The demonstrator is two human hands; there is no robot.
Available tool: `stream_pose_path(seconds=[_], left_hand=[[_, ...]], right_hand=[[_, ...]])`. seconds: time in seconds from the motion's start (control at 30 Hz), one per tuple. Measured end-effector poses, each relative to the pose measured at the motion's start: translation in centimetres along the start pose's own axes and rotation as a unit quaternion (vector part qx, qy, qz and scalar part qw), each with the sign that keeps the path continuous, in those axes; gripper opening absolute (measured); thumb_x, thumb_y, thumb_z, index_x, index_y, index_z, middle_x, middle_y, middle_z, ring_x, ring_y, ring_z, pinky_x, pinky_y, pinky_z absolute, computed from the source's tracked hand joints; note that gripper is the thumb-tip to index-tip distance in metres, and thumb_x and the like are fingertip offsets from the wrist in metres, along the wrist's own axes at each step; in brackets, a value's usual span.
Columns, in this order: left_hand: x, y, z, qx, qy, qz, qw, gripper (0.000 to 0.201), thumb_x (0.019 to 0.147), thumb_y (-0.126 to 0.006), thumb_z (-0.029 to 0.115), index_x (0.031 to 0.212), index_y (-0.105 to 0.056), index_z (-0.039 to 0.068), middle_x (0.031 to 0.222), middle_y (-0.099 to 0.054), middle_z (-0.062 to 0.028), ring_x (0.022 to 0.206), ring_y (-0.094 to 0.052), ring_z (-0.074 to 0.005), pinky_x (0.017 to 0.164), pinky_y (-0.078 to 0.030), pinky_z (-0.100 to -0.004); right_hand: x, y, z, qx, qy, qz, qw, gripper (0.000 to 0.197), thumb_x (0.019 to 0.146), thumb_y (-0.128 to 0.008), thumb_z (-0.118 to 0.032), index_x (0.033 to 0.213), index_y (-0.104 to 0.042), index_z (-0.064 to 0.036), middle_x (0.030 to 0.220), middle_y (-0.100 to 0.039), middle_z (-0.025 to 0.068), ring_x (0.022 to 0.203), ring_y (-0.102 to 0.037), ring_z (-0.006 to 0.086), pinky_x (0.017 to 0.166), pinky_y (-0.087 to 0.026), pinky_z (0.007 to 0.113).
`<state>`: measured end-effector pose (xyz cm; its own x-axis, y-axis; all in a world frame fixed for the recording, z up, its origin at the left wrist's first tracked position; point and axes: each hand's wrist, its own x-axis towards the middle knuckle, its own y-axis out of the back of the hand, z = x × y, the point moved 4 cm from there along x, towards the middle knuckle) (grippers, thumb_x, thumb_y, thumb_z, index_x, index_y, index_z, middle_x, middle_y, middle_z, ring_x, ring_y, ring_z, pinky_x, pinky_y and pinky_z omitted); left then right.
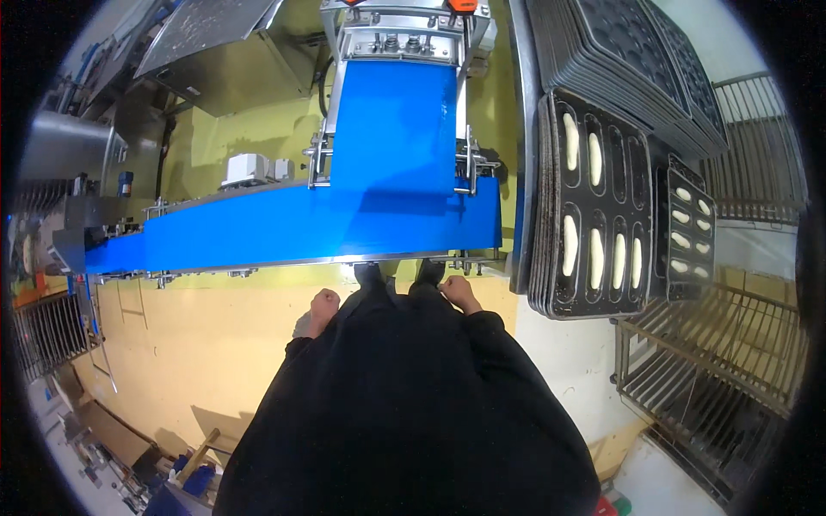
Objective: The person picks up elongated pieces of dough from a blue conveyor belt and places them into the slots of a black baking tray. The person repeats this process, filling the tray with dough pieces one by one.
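My left hand (pixel 323 310) hangs beside my dark clothing, its fingers curled in with nothing showing in them. On the other side, my right hand (pixel 460 294) is also loosely closed, and no object shows in it. Both hands are apart from the blue conveyor belt (pixel 284 228), which runs crosswise just beyond them. A second blue belt (pixel 396 120) comes down from the machine ahead and meets it. To the right lies a dark baking tray (pixel 644 258) with long oval hollows. Several pale dough sticks (pixel 620 261) rest in some hollows; others hold none.
Stacked dark trays (pixel 594 60) rise at the far right. Another tray (pixel 674 224) carries smaller dough pieces. Metal racks (pixel 731 335) stand at the right, and another rack (pixel 52 335) is at the left. Steel machinery (pixel 224 69) fills the far left.
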<state>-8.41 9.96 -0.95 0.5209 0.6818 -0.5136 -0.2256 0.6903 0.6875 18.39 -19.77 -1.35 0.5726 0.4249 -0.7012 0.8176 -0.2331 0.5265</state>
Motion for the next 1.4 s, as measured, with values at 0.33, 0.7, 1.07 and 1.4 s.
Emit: stream_pose_path(seconds=[0.33, 0.7, 1.07, 1.4], left_hand=[[0.3, -0.5, 1.1, -0.002, -0.006, 0.005, 1.0, 0.021, 0.077, -0.054, 0.023, 0.079, -0.062, 0.004, 0.079, -0.064, -0.0179, 0.077, -0.062, -0.0344, 0.07, -0.049, -0.0394], [0.9, -0.7, 3.1, 0.012, -0.026, -0.005, 1.0, 0.024, 0.078, -0.055, 0.026, 0.083, -0.064, 0.004, 0.082, -0.064, -0.0186, 0.081, -0.062, -0.0342, 0.073, -0.049, -0.0399], [0.7, -0.6, 3.9, 0.004, -0.026, -0.015, 1.0, 0.022, 0.076, -0.056, 0.023, 0.083, -0.063, 0.003, 0.081, -0.064, -0.0194, 0.08, -0.063, -0.034, 0.072, -0.049, -0.0396], [0.3, -0.9, 3.5, -0.001, -0.026, 0.0, 1.0, 0.023, 0.077, -0.054, 0.024, 0.082, -0.063, 0.003, 0.082, -0.064, -0.0196, 0.08, -0.062, -0.0356, 0.072, -0.048, -0.0408]], right_hand=[[-0.1, 1.0, 0.5, -0.017, 0.02, 0.021, 0.999, 0.04, 0.074, -0.056, -0.036, 0.066, -0.061, 0.0029, 0.067, -0.061, 0.0206, 0.067, -0.06, 0.0325, 0.063, -0.046, 0.042], [-0.8, 2.4, 0.6, 0.006, 0.012, 0.037, 0.999, 0.04, 0.076, -0.057, -0.036, 0.064, -0.061, 0.002, 0.064, -0.06, 0.0185, 0.064, -0.06, 0.0307, 0.062, -0.046, 0.042], [0.6, 1.2, 3.2, 0.01, -0.019, 0.038, 0.999, 0.039, 0.076, -0.056, -0.034, 0.061, -0.061, 0.0008, 0.056, -0.059, 0.0138, 0.051, -0.059, 0.0239, 0.054, -0.047, 0.037], [-0.1, 1.6, 2.4, 0.034, 0.017, 0.03, 0.999, 0.039, 0.076, -0.055, -0.033, 0.061, -0.061, 0.0021, 0.056, -0.059, 0.0144, 0.049, -0.058, 0.0244, 0.051, -0.046, 0.037]])
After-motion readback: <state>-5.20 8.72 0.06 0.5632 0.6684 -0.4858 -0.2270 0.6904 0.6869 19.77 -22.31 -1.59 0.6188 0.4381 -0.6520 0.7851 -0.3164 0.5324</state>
